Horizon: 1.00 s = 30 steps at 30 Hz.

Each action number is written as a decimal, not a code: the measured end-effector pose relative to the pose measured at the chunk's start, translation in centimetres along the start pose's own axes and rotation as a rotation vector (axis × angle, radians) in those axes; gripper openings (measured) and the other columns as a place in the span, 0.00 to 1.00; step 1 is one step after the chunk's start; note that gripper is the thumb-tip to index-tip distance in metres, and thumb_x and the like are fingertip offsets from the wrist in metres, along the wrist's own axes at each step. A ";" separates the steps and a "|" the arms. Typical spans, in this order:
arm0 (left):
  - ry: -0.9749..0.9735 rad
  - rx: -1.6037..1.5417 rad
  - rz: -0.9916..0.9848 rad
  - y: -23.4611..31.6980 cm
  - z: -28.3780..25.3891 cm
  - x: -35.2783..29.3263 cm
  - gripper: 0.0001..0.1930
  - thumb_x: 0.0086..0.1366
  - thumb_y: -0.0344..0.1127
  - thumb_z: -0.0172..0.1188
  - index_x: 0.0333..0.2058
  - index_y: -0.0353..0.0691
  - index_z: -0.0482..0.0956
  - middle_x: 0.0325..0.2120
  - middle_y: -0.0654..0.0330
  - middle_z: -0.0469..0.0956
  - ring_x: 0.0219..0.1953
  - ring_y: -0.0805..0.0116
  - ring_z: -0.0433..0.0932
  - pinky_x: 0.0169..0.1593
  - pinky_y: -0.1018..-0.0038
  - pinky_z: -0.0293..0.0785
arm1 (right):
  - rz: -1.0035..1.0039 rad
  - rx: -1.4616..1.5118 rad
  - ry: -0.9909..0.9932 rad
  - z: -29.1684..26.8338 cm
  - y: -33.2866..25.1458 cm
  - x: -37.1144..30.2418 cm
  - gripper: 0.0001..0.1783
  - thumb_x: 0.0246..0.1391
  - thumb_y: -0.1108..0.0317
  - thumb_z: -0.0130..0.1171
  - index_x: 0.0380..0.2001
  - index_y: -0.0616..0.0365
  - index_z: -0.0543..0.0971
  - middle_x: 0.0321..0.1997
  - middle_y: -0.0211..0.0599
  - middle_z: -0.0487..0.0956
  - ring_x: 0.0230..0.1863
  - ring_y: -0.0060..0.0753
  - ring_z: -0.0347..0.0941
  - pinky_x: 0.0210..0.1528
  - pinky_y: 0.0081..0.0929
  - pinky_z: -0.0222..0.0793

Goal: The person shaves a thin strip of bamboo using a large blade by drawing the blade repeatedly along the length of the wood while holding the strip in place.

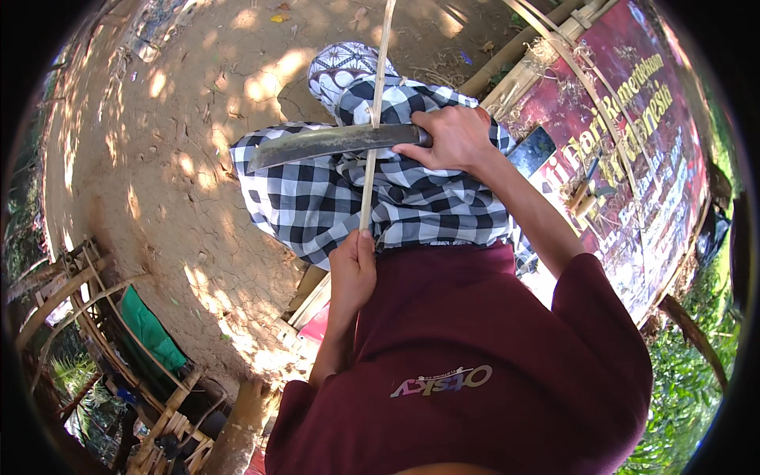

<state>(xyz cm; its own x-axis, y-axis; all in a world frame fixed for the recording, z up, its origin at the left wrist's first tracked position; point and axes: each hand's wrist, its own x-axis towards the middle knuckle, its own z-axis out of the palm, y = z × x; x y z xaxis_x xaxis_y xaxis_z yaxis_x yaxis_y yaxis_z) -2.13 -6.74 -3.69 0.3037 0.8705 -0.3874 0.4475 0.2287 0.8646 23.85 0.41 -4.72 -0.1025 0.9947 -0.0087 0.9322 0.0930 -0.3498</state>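
Observation:
My right hand (pixel 454 139) is closed round the dark handle of a machete (pixel 321 143). The long, worn grey blade points left and lies crosswise over a thin pale strip (pixel 384 55), which looks like split bamboo. My left hand (pixel 353 267), near my waist, pinches the lower end of this strip between thumb and fingers. From there the strip runs up past my knees and out of the top edge. Where blade and strip cross, a small frayed bit shows on the strip. Black-and-white checked cloth (pixel 293 194) covers my legs beneath both.
On my right is a platform covered by a dark red printed banner (pixel 546 87). A dark flat phone-like thing (pixel 532 152) and a small wooden-handled tool (pixel 584 196) rest there, with long strips across it. Cracked dry earth (pixel 174 158) spreads left. A bamboo frame (pixel 162 419) with green cloth (pixel 150 328) stands lower left.

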 end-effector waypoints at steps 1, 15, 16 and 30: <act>0.006 -0.003 0.021 -0.4 0.1 0.0 0.20 0.75 0.42 0.42 0.22 0.42 0.64 0.11 0.73 0.58 0.14 0.86 0.56 0.18 0.81 0.50 | -0.033 0.011 0.028 0.0 0.1 0.1 0.32 0.48 0.32 0.56 0.25 0.55 0.79 0.18 0.37 0.79 0.20 0.43 0.78 0.22 0.38 0.71; 0.033 0.181 0.139 2.3 -0.3 1.1 0.17 0.72 0.35 0.47 0.22 0.32 0.66 0.10 0.54 0.63 0.12 0.67 0.61 0.20 0.68 0.57 | 0.075 0.034 0.152 -3.1 1.2 1.8 0.36 0.53 0.29 0.48 0.24 0.55 0.81 0.14 0.42 0.77 0.19 0.44 0.79 0.22 0.39 0.74; 0.035 0.166 0.150 2.0 0.0 1.7 0.17 0.72 0.35 0.47 0.22 0.32 0.66 0.10 0.54 0.63 0.12 0.67 0.61 0.20 0.68 0.57 | 0.047 0.059 0.018 -3.7 0.2 1.5 0.36 0.52 0.29 0.49 0.22 0.55 0.80 0.14 0.42 0.76 0.18 0.45 0.78 0.22 0.40 0.74; -0.074 -0.102 0.051 0.3 -0.5 -0.4 0.21 0.75 0.42 0.41 0.21 0.41 0.63 0.11 0.73 0.58 0.12 0.86 0.54 0.16 0.82 0.48 | 0.441 0.335 0.236 -5.1 9.3 4.3 0.34 0.56 0.35 0.50 0.24 0.59 0.79 0.14 0.44 0.75 0.21 0.45 0.77 0.30 0.37 0.73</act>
<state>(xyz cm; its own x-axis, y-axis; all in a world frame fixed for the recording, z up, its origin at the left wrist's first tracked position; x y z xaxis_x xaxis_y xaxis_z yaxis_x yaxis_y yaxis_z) -2.56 -6.81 -3.14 0.3866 0.8485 -0.3614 0.3435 0.2312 0.9102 33.87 5.80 -3.26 0.3846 0.9227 -0.0257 0.7049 -0.3115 -0.6373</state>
